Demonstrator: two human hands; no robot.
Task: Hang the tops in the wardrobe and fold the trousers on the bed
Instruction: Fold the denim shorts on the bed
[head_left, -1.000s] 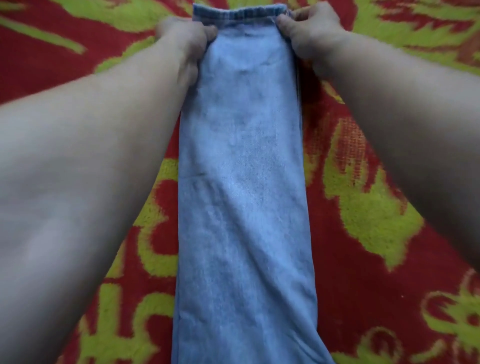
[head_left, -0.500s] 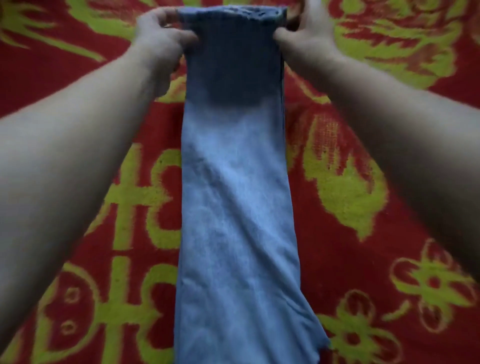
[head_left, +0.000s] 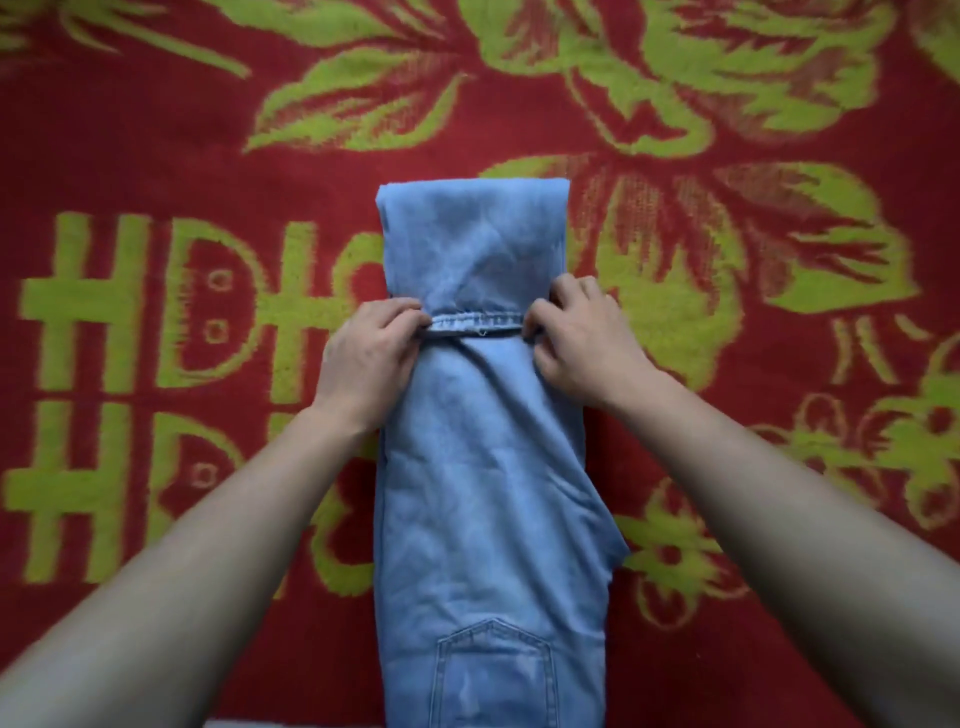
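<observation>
Light blue jeans (head_left: 488, 499) lie lengthwise on the bed, folded leg on leg, a back pocket showing near the bottom edge. The leg end is doubled back toward me, with the fold at the far end and the hem lying across the middle. My left hand (head_left: 371, 358) pinches the hem's left corner. My right hand (head_left: 579, 348) pinches its right corner. Both hands hold the hem down against the denim beneath.
A red blanket with a green flower and letter pattern (head_left: 156, 156) covers the bed on all sides of the jeans. No tops or wardrobe are in view.
Both hands have carried the hem from the far end back toward me, folding the legs over themselves; the hem now lies across the middle of the jeans.
</observation>
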